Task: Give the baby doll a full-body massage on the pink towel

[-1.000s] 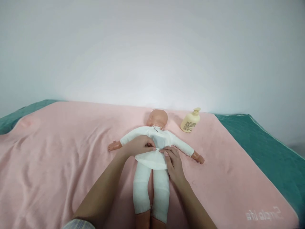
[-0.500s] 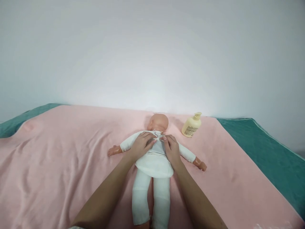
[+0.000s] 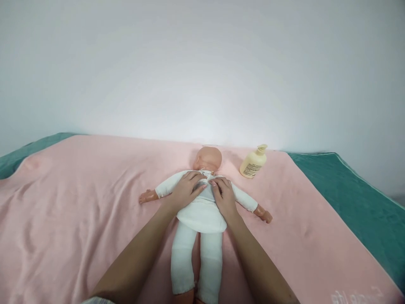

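Note:
A doll (image 3: pixel 201 217) in white cloth lies on a pink blanket, its head pointing away from me and its arms spread. The face is not visible. My left hand (image 3: pixel 187 191) rests on the left side of the doll's upper body, thumb apart from the other fingers. On the right side lies my right hand (image 3: pixel 224 194), fingers slightly bent and spread over the cloth. Both hands touch the doll and hold nothing. Between them a greyish patch of the body shows.
A pale yellow pump bottle (image 3: pixel 253 162) stands right of the doll's head. The pink blanket (image 3: pixel 104 185) has folds at the left and lies over a green sheet (image 3: pixel 351 185). Behind rises a plain wall (image 3: pixel 202 67).
My fingers have shifted slightly and lie flatter on the doll's upper body. The dark curved line near the neck is now mostly hidden. The whole view has moved a little.

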{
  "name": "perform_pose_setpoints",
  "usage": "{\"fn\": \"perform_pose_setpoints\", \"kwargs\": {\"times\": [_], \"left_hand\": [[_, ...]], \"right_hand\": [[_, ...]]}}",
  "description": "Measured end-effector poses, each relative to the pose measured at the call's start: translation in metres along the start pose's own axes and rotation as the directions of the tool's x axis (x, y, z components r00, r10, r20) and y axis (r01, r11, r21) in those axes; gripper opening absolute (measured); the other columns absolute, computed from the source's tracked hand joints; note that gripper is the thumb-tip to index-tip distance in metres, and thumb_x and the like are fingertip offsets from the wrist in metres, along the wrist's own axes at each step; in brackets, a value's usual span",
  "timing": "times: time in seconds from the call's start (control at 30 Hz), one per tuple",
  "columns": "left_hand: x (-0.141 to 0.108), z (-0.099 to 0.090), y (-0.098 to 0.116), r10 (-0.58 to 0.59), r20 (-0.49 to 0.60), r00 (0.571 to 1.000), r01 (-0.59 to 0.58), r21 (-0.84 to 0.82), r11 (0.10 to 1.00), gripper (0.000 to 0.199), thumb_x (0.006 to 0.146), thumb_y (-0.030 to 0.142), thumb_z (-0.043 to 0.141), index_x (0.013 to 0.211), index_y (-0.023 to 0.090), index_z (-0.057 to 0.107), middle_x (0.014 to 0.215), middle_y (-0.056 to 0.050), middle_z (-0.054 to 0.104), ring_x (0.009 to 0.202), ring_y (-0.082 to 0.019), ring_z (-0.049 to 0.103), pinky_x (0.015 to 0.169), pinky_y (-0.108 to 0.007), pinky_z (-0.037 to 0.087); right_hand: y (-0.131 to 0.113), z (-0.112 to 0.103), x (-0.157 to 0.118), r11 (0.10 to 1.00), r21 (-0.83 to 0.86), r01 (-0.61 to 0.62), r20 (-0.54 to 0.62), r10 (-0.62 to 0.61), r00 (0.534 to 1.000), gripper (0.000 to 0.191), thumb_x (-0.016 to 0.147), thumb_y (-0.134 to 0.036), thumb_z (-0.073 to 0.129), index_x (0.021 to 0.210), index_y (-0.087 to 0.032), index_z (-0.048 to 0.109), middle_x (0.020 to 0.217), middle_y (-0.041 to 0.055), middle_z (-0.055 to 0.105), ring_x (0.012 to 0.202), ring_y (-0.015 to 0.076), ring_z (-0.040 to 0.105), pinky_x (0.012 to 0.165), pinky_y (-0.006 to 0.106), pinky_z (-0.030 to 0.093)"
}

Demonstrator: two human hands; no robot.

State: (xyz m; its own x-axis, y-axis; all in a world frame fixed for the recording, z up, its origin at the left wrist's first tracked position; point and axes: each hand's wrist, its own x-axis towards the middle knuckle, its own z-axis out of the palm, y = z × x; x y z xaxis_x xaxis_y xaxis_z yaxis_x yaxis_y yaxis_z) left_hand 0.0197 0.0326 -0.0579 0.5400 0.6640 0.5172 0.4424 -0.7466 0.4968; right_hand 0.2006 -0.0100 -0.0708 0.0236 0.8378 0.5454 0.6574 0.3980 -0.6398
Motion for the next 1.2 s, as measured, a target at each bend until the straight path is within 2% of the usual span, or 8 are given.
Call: {"fn": "perform_pose_setpoints", "kwargs": {"times": [0.13, 0.27, 0.43, 0.6, 0.7, 0.93, 1.07, 1.2], "left_hand": [[0.0, 0.0, 0.001, -0.009, 0.011, 1.0, 0.008, 0.025, 1.0, 0.031, 0.096, 0.036, 0.047, 0.12, 0.02, 0.057, 0.118, -0.009, 0.062, 0.115, -0.024, 0.052, 0.103, -0.043, 0.04], [0.001, -0.001, 0.001, -0.029, 0.044, 0.999, 0.028, 0.021, 0.999, 0.03, 0.096, 0.036, 0.047, 0.116, 0.018, 0.059, 0.115, -0.009, 0.064, 0.112, -0.024, 0.055, 0.102, -0.043, 0.041], [0.001, 0.0, -0.001, -0.04, 0.049, 0.998, 0.04, 0.01, 0.999, 0.029, 0.095, 0.037, 0.048, 0.113, 0.018, 0.06, 0.113, -0.008, 0.066, 0.11, -0.023, 0.056, 0.101, -0.042, 0.042], [0.001, 0.0, 0.0, -0.015, 0.024, 1.0, 0.014, 0.03, 0.999, 0.033, 0.095, 0.036, 0.047, 0.121, 0.016, 0.056, 0.121, -0.01, 0.062, 0.118, -0.024, 0.051, 0.104, -0.042, 0.039], [0.001, 0.0, -0.001, -0.011, 0.028, 1.0, 0.01, 0.046, 0.999, 0.034, 0.095, 0.036, 0.048, 0.122, 0.016, 0.054, 0.121, -0.01, 0.062, 0.12, -0.025, 0.05, 0.105, -0.044, 0.038], [0.0, 0.003, -0.004, -0.035, 0.028, 0.999, 0.034, 0.035, 0.999, 0.034, 0.095, 0.039, 0.048, 0.12, 0.016, 0.055, 0.12, -0.01, 0.063, 0.118, -0.024, 0.053, 0.104, -0.043, 0.04], [0.0, 0.0, -0.002, -0.047, 0.034, 0.998, 0.047, 0.014, 0.999, 0.037, 0.094, 0.04, 0.049, 0.123, 0.017, 0.053, 0.123, -0.01, 0.062, 0.118, -0.025, 0.053, 0.104, -0.044, 0.04], [0.0, -0.014, 0.007, -0.06, 0.046, 0.997, 0.06, -0.01, 0.998, 0.042, 0.092, 0.039, 0.052, 0.129, 0.018, 0.05, 0.128, -0.011, 0.059, 0.121, -0.026, 0.051, 0.104, -0.045, 0.041]], "right_hand": [[0.001, 0.001, -0.001, 1.0, -0.004, 0.01, -0.012, -0.01, 1.0, 0.027, 0.096, -0.033, 0.042, 0.103, -0.023, 0.067, 0.109, 0.0086, 0.064, 0.106, 0.0244, 0.055, 0.094, 0.043, 0.042], [0.004, 0.002, 0.001, 1.0, -0.02, 0.012, 0.046, -0.011, 0.999, 0.031, 0.097, -0.035, 0.041, 0.103, -0.023, 0.069, 0.106, 0.0085, 0.066, 0.104, 0.0248, 0.057, 0.095, 0.044, 0.042], [0.005, 0.003, 0.002, 1.0, -0.025, 0.018, 0.055, -0.017, 0.998, 0.032, 0.097, -0.036, 0.041, 0.103, -0.022, 0.069, 0.105, 0.0087, 0.068, 0.101, 0.0246, 0.058, 0.094, 0.044, 0.043], [0.005, 0.003, -0.001, 0.999, -0.038, 0.013, 0.011, -0.013, 1.0, 0.032, 0.097, -0.036, 0.04, 0.111, -0.021, 0.065, 0.116, 0.0097, 0.065, 0.111, 0.0252, 0.054, 0.098, 0.045, 0.041], [0.006, 0.003, -0.001, 0.998, -0.056, 0.013, 0.028, -0.011, 1.0, 0.035, 0.097, -0.037, 0.039, 0.117, -0.02, 0.063, 0.12, 0.0099, 0.064, 0.115, 0.0256, 0.053, 0.099, 0.046, 0.04], [0.008, 0.004, 0.002, 0.999, -0.046, 0.01, 0.066, -0.007, 0.998, 0.034, 0.097, -0.037, 0.039, 0.112, -0.022, 0.065, 0.116, 0.0088, 0.066, 0.112, 0.0252, 0.055, 0.099, 0.047, 0.04], [0.005, 0.002, -0.001, 1.0, 0.006, -0.008, 0.02, 0.008, 1.0, 0.033, 0.097, -0.036, 0.04, 0.114, -0.022, 0.065, 0.118, 0.0092, 0.064, 0.114, 0.0251, 0.053, 0.1, 0.047, 0.039], [-0.003, -0.007, -0.009, 0.997, 0.08, -0.022, -0.11, 0.031, 0.993, 0.03, 0.096, -0.035, 0.043, 0.111, -0.023, 0.066, 0.114, 0.009, 0.062, 0.111, 0.0244, 0.053, 0.098, 0.045, 0.041]]}}
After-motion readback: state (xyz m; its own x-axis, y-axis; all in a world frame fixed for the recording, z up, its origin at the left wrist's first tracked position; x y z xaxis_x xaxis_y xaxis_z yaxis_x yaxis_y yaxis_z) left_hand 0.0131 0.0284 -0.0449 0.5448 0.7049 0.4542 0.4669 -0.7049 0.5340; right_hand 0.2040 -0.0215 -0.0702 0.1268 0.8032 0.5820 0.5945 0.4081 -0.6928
